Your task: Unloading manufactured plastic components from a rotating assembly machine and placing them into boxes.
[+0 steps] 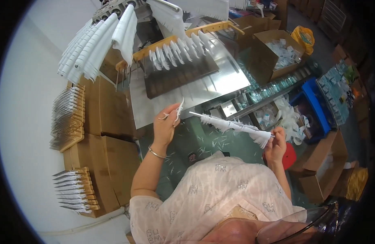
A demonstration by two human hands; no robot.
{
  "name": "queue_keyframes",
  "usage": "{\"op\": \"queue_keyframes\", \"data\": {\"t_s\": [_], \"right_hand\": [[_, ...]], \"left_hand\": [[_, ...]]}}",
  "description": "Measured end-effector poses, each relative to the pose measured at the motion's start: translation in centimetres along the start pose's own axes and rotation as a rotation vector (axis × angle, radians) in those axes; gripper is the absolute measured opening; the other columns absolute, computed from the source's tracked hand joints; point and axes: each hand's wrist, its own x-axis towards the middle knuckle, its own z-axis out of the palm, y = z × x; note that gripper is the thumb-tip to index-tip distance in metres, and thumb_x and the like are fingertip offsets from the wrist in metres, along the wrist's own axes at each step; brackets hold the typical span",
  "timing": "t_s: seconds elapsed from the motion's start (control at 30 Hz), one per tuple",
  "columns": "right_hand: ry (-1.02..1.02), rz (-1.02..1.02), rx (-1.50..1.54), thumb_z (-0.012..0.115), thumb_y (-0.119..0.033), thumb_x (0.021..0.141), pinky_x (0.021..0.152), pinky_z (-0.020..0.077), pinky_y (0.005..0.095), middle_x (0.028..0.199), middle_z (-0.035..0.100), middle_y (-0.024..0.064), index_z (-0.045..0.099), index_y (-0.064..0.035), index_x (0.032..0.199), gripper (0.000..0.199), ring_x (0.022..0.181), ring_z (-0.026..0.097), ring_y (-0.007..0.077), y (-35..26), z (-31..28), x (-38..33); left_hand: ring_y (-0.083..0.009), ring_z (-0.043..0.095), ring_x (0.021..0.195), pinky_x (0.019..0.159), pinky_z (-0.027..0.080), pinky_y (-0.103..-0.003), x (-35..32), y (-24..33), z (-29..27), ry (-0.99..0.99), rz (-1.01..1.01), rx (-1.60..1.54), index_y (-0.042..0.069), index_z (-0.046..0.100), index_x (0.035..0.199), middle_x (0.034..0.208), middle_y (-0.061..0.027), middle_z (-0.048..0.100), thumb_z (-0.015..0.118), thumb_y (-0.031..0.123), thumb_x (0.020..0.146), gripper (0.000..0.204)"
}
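A small white piece (178,110) is pinched in the left hand (166,124), just left of the metal rod (232,124) gripped by the right hand (275,142). Threaded pieces could slide off the rod's bare tip if tilted.

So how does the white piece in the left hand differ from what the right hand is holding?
The small white piece in the left hand is a single short, curled strip, pinched upright at the fingertips. The loaded rod in the right hand is a long thin pin strung with many white pieces, lying nearly level and pointing toward the left hand. Both are white and look like the same material.
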Motion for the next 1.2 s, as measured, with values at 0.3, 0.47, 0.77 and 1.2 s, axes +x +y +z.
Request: {"op": "queue_keyframes", "data": {"t_s": [0.3, 0.47, 0.77, 1.2], "right_hand": [[-0.018, -0.037, 0.032, 0.038, -0.01, 0.082, 0.039, 0.0277, 0.018, 0.068, 0.047, 0.0036, 0.044, -0.0065, 0.086, 0.007, 0.043, 0.035, 0.0067, 0.0, -0.8, -0.6], [0.035, -0.052, 0.046, 0.039, -0.01, 0.082, 0.039, 0.0283, 0.018, 0.068, 0.048, 0.004, 0.044, -0.0061, 0.086, 0.007, 0.043, 0.036, 0.0068, 0.2, -0.7, -1.0], [0.049, -0.094, 0.102, 0.041, -0.012, 0.081, 0.038, 0.0276, 0.0185, 0.068, 0.047, 0.0031, 0.045, -0.0071, 0.088, 0.009, 0.043, 0.036, 0.0068, 1.1, -1.5, -1.2], [0.081, -0.138, 0.104, 0.039, -0.011, 0.082, 0.037, 0.027, 0.0182, 0.065, 0.046, 0.0024, 0.045, -0.0071, 0.087, 0.009, 0.041, 0.034, 0.0068, 1.0, -0.5, -1.7]], "left_hand": [[-0.0047, 0.037, 0.055, 0.048, 0.031, -0.017, 1.6, 0.0, 4.2, -0.064, -0.199, -0.418, -0.001, 0.051, 0.103, 0.08, -0.0048, 0.051, 0.047, 0.008, 0.086, 0.02], [-0.0054, 0.039, 0.058, 0.049, 0.033, -0.018, 2.5, -0.8, 5.4, -0.106, -0.195, -0.432, 0.0, 0.052, 0.098, 0.081, -0.005, 0.051, 0.048, 0.01, 0.086, 0.017], [-0.0058, 0.04, 0.058, 0.05, 0.034, -0.018, 3.7, -1.6, 6.7, -0.125, -0.262, -0.533, -0.001, 0.053, 0.096, 0.08, -0.0039, 0.052, 0.05, 0.012, 0.085, 0.018], [-0.0073, 0.043, 0.068, 0.057, 0.036, -0.019, 4.9, -1.1, 7.2, 0.034, 0.529, 0.547, -0.003, 0.058, 0.093, 0.087, -0.0023, 0.05, 0.048, 0.01, 0.085, 0.018]]}}
